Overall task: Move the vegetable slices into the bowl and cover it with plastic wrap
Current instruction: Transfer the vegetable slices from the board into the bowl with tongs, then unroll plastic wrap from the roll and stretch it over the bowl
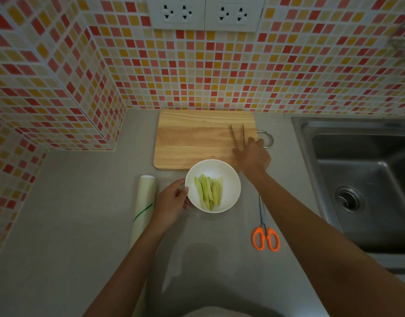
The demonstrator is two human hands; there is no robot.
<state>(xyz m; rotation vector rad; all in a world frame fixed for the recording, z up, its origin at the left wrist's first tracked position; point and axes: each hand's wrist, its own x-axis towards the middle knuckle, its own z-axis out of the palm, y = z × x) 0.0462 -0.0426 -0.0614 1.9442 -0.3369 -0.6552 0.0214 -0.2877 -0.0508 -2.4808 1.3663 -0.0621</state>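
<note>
lying in the white bowl [212,186] at the middle of the desk [87,225], the green slices [209,192] form a loose bundle running from 12 to 6 o'clock. the left hand [173,200] grips the bowl's rim at its 9 o'clock side, thumb on top and fingers curled under the edge. just past the bowl at 12 o'clock sits the wooden board [197,138], its near edge hidden by the bowl's rim. the right hand [251,155] rests on the board's 3 o'clock end, over the near end of the metal tongs [238,136], whose two arms lie on the wood pointing to 12 o'clock; whether it pinches them or only touches them i cannot tell. a metal loop handle [268,138] sticks out from the board's 3 o'clock edge. the wrap roll [143,207] lies on the desk at 9 o'clock of the bowl, just beside the left hand. orange-handled scissors [265,234] lie at 4 o'clock of the bowl, under the right forearm. the steel sink [361,184] lies at far 3 o'clock.
</note>
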